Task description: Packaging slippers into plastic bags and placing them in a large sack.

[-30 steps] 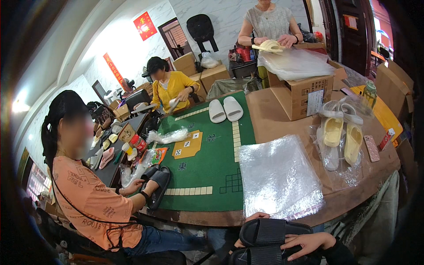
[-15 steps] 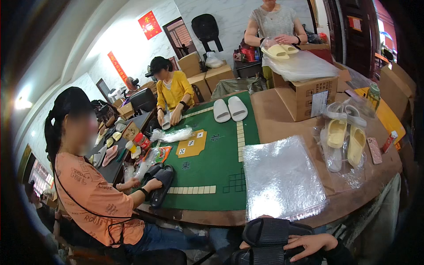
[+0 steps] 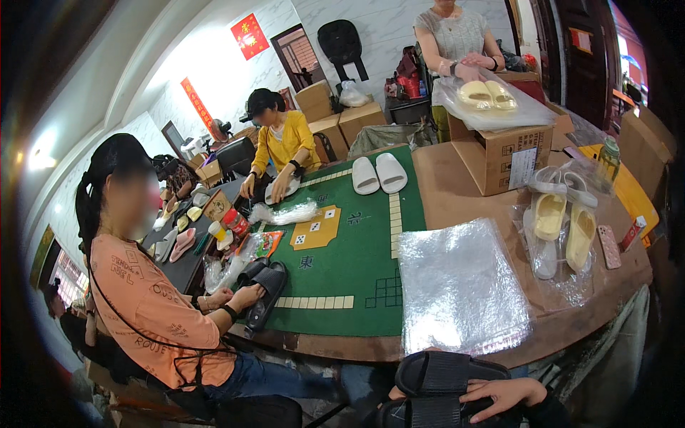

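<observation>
black slide sandals (image 3: 442,389), a pair, sit low at the bottom edge, below the table's near rim (image 3: 342,346), apparently stacked one over the other. our right hand (image 3: 503,394) lies across the lower one, fingers (image 3: 481,399) loosely curled over its strap, a light grip rather than a clamp. left hand: mostly hidden behind the sandals, only a sliver by the left end, so we cannot tell how open it is or whether it holds anything.

handling, our read: moulded foam, light, soft and bendy, matte so not slippery, nothing fragile. best taken across the wide strap or pinched at the sole edge; holding one end would let it flex.

outward: stack of clear plastic bags (image 3: 460,289) just above on the table edge, green game mat (image 3: 357,242) to its left, bagged yellow sandals (image 3: 564,221) to the right, white sandals (image 3: 378,173) further back, a cardboard box (image 3: 499,153) beyond. the person in orange at left holds another black sandal (image 3: 264,292).
</observation>
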{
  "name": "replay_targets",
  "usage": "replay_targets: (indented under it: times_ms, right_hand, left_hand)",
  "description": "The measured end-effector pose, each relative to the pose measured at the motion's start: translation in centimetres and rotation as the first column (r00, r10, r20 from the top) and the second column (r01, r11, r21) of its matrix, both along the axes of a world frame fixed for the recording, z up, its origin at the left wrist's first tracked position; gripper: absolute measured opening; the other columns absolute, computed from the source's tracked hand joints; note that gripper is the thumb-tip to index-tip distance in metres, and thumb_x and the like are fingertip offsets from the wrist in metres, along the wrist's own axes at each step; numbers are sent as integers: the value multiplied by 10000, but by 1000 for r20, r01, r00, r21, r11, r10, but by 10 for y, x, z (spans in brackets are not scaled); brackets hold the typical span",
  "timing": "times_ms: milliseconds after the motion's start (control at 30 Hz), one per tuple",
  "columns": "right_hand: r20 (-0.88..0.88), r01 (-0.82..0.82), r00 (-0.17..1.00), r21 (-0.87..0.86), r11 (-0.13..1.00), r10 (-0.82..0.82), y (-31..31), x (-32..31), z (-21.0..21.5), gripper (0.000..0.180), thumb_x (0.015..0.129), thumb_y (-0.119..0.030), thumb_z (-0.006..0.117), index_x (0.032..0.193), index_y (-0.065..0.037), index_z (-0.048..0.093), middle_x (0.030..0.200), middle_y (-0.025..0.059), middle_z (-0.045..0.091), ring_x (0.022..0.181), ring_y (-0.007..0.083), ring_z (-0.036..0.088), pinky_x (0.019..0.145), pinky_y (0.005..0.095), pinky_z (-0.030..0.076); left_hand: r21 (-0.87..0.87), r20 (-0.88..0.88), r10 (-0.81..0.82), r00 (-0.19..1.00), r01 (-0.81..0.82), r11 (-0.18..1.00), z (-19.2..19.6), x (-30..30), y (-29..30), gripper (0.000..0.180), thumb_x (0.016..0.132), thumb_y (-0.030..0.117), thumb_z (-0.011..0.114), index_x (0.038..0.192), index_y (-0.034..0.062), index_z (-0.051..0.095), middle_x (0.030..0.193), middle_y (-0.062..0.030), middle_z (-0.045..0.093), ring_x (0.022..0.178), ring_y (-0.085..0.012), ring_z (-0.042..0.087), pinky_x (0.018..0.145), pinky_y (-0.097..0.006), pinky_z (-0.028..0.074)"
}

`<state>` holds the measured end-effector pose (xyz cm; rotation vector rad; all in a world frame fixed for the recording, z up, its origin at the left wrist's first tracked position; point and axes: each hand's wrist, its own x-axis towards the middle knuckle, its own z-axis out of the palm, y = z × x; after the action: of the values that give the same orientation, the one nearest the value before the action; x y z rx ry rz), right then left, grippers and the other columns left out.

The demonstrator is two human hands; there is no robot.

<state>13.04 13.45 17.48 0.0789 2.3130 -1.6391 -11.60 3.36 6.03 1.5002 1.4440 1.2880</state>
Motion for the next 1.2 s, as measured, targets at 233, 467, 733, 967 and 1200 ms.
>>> replay_targets:
  times_ms: [233,467,733,967,1200]
  right_hand:
    - [48,1,999,-22,1000,0,0,-3,7,645,826,-416,695,1324,-51,508,1388,207,444,1361,348,309,1090,447,280]
    - [36,-3,999,-14,1000,4,-2,2,-1,654,822,-398,703,1328,-37,500,1402,188,441,1380,359,267,1100,465,255]
    - [73,-29,997,24,999,27,2,3,-32,666,812,-382,715,1332,-28,493,1407,187,436,1391,356,241,1107,464,236]
    - [-8,-28,1000,-123,992,28,1,2,-39,631,842,-358,688,1336,-24,484,1396,200,435,1385,393,218,1117,463,198]
    - [-152,-97,985,-124,987,78,1,-3,-60,639,876,-393,645,1338,10,467,1374,227,444,1373,393,234,1132,444,157]
  left_hand:
    - [54,-157,34,987,-26,998,-2,4,2,257,833,206,602,1043,61,628,1147,-87,575,1120,-259,516,939,-374,409]
    - [108,-290,61,955,-31,994,-1,13,3,252,819,217,603,1027,78,636,1174,-88,565,1162,-286,500,961,-401,394]
    - [301,-542,463,701,-353,886,-35,8,13,179,806,166,643,967,91,663,1220,-97,551,1230,-314,443,1030,-441,308]
    - [356,-364,591,720,-478,803,-18,7,18,211,772,45,702,980,74,691,1102,-115,623,1096,-318,549,935,-424,415]
    - [513,-122,769,627,-624,590,-15,-5,25,113,777,-42,675,886,-12,680,944,-140,687,967,-300,649,879,-381,490]
